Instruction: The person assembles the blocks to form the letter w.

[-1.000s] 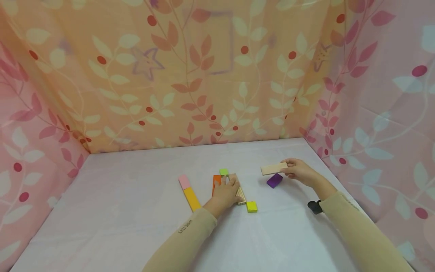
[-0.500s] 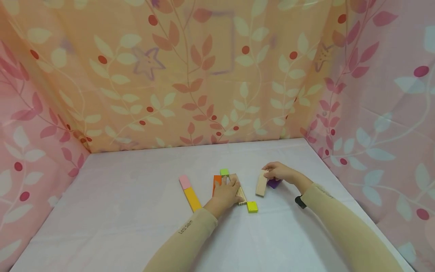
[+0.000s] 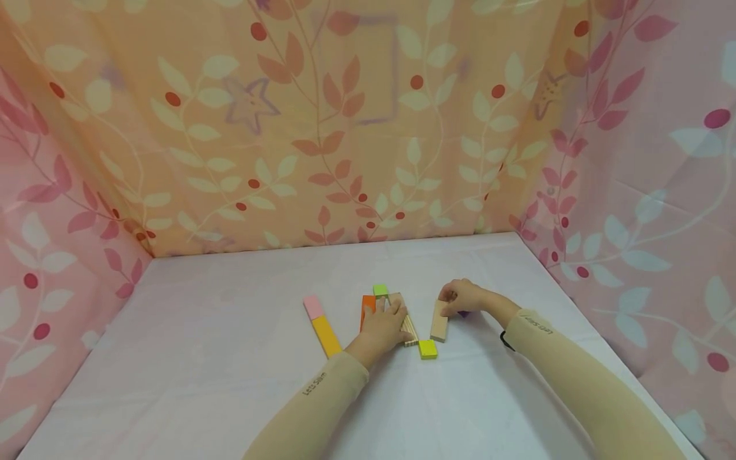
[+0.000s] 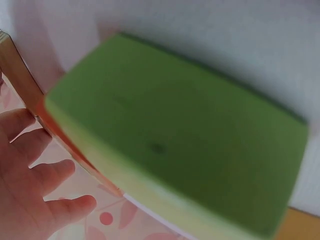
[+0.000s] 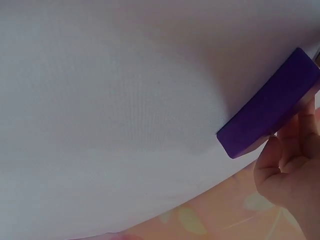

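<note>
My left hand (image 3: pixel 379 329) lies with fingers spread over an orange block (image 3: pixel 368 306) and a ridged plain-wood strip (image 3: pixel 410 332). A lime-green block (image 3: pixel 380 291) sits just beyond its fingertips, and a yellow square block (image 3: pixel 428 349) lies near the strip's lower end. In the left wrist view a large green block (image 4: pixel 180 135) hides much of the scene beside the straight fingers (image 4: pixel 55 175). My right hand (image 3: pixel 464 296) pinches the far end of a plain wooden block (image 3: pixel 439 324). Beside that hand is a purple block (image 5: pixel 270 105), mostly hidden in the head view.
A pink block (image 3: pixel 313 306) and an amber block (image 3: pixel 326 337) lie end to end, left of the left hand. White cloth covers the table (image 3: pixel 201 345). Floral curtains (image 3: pixel 345 160) enclose the back and both sides.
My right hand has moved left and toward me with the plain wooden block, turning it from crosswise to lengthwise, closer to the yellow block. The left hand stays in place.
</note>
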